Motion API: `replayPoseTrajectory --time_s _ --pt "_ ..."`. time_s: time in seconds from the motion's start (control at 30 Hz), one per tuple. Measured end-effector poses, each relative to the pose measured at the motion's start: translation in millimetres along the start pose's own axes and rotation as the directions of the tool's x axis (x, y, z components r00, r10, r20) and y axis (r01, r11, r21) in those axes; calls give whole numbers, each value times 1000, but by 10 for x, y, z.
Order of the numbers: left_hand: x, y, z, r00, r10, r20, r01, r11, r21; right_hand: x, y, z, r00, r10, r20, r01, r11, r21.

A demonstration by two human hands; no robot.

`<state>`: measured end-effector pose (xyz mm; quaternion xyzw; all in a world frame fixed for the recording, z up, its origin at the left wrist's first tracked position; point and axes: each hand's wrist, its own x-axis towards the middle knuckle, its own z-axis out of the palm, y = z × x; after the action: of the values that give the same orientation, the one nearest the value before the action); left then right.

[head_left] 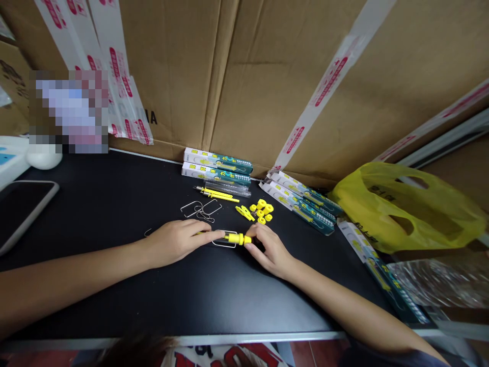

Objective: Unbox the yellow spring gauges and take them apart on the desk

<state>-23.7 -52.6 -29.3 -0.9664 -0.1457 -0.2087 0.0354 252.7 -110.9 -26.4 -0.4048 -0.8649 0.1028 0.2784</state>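
My left hand (179, 240) lies on the black table, fingers closed on one end of a slim yellow and clear tool (231, 237). My right hand (267, 248) pinches the tool's yellow end. A bent wire clip (223, 243) lies under the tool. Just beyond are several small yellow caps (263, 210), a yellow clip piece (243, 212) and another yellow tool (217, 193). More wire clips (200, 209) lie behind my left hand.
Boxed packs (217, 165) are stacked against the cardboard wall, with more packs (301, 201) to the right. A yellow plastic bag (405, 209) and clear wrapping (439, 280) sit at the right. A tablet (19, 211) lies at the far left. The table edge (244, 337) is near me.
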Motion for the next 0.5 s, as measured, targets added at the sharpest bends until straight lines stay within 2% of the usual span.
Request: replayPoseTrajectory --time_s 0.13,0.4,0.5 --pt "-3 -6 7 1000 2 0 -2 1000 5 -27 -8 19 999 19 -50 -18 1000 16" --pt "4 -5 -7 1000 18 -10 -18 1000 17 4 5 -18 999 10 37 -9 1000 -17" --pt "5 -5 -4 1000 10 -20 -10 1000 17 -10 -2 -6 1000 27 11 -27 1000 -3"
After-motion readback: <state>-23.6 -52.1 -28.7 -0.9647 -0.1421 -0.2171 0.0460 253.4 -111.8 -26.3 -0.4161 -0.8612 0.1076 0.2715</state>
